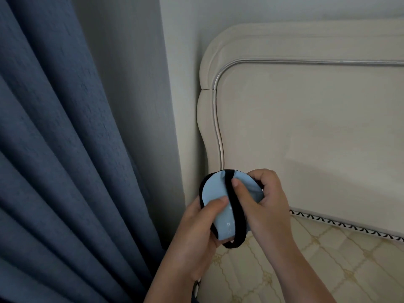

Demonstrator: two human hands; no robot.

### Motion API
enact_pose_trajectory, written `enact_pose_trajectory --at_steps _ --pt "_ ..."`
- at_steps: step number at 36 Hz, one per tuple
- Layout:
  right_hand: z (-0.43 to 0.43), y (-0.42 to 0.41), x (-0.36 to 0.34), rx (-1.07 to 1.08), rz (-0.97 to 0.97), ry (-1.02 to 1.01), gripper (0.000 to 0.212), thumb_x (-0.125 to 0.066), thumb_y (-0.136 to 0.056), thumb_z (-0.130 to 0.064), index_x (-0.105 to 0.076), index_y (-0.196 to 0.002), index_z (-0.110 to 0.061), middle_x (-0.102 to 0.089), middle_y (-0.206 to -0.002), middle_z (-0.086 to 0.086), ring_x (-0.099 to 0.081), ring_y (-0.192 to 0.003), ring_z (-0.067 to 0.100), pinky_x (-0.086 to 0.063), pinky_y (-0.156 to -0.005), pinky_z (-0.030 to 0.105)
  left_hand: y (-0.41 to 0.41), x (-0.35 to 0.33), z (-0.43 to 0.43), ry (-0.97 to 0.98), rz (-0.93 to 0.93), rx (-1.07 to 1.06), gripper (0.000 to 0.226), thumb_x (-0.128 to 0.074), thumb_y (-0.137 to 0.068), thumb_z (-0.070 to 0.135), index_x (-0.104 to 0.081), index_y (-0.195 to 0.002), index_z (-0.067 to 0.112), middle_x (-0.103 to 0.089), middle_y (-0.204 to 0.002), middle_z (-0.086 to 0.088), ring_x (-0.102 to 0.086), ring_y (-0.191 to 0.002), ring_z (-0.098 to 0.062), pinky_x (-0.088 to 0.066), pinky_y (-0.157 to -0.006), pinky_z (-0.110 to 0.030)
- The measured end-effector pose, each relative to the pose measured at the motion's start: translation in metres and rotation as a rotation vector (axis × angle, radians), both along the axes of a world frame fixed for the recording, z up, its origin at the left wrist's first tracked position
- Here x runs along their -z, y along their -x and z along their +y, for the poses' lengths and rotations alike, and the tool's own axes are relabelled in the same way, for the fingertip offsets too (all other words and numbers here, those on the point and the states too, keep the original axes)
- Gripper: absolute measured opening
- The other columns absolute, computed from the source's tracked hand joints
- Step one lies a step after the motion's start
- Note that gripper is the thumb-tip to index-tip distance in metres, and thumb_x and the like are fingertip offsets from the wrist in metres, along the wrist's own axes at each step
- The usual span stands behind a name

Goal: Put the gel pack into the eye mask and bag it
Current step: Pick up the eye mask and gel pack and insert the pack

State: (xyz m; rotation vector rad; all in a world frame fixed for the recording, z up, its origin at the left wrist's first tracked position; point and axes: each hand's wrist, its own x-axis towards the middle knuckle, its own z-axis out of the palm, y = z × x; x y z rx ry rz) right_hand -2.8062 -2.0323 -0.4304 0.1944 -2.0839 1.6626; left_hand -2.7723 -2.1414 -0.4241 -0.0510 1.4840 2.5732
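A light blue eye mask [215, 191] with black trim and a black strap [232, 215] is held up in front of the headboard, folded over on itself. My left hand [196, 230] grips its lower left part, thumb pressed on the blue fabric. My right hand [262, 202] pinches the right part, thumb on top beside the strap and fingers curled behind. The strap runs down the middle and loops below the mask. No gel pack or bag shows in view.
A cream headboard [306, 127] stands behind the hands, against a pale wall [179, 62]. A mattress [306, 270] with a yellow lattice pattern lies below to the right. Heavy blue curtains [65, 149] fill the left side.
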Motion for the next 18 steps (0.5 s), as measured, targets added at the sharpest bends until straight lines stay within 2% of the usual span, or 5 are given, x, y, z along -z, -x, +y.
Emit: enact_pose_trajectory --at_steps 4,9,11,15,18 --pt "-0.0005 0.0014 0.0002 -0.01 -0.066 0.075 0.021 -0.069 -0.075 -0.025 -0.049 -0.081 -0.03 -0.056 -0.085 -0.006 -0.054 -0.071 -0.008 -0.042 -0.055 0.004 0.0008 0.0017 0.0038 0.012 -0.011 -0.085 0.047 -0.057 -0.068 0.032 -0.062 -0.111 0.013 -0.073 -0.099 -0.011 -0.07 -0.091 -0.024 -0.058 -0.078 -0.04" --pt "0.006 0.0051 0.0013 -0.087 -0.318 0.27 0.016 -0.065 -0.075 -0.036 -0.056 -0.083 -0.026 -0.059 -0.079 -0.009 -0.056 -0.064 -0.003 -0.045 -0.06 0.016 0.0041 0.0026 0.0014 -0.032 -0.021 -0.238 0.033 -0.055 -0.076 0.031 -0.065 -0.102 0.012 -0.075 -0.09 -0.008 -0.072 -0.083 -0.019 -0.058 -0.061 -0.025" --pt "0.0065 0.0038 0.0025 -0.2 -0.443 0.319 0.024 -0.064 -0.073 -0.043 -0.061 -0.081 -0.021 -0.062 -0.075 -0.006 -0.057 -0.067 0.008 -0.045 -0.063 0.024 0.0056 0.0033 0.0009 -0.017 -0.013 -0.285 0.025 -0.054 -0.082 0.029 -0.066 -0.098 0.014 -0.076 -0.086 -0.006 -0.072 -0.078 -0.018 -0.056 -0.057 -0.022" --pt "0.003 -0.0024 0.002 -0.398 -0.554 0.465 0.061 -0.067 -0.051 -0.052 -0.067 -0.099 -0.014 -0.073 -0.087 0.006 -0.07 -0.075 0.02 -0.056 -0.059 0.034 0.0068 0.0029 0.0008 -0.047 0.007 -0.282 0.04 -0.057 -0.069 0.035 -0.065 -0.101 0.013 -0.075 -0.087 -0.008 -0.072 -0.077 -0.018 -0.055 -0.055 -0.023" --pt "0.0052 -0.0014 0.0004 -0.411 -0.534 0.469 0.059 -0.071 -0.051 -0.047 -0.069 -0.096 -0.009 -0.073 -0.09 0.014 -0.071 -0.081 0.028 -0.058 -0.066 0.041 0.0078 0.002 -0.0013 -0.044 0.008 -0.242 0.039 -0.058 -0.068 0.033 -0.064 -0.101 0.013 -0.075 -0.087 -0.008 -0.072 -0.079 -0.019 -0.057 -0.059 -0.025"
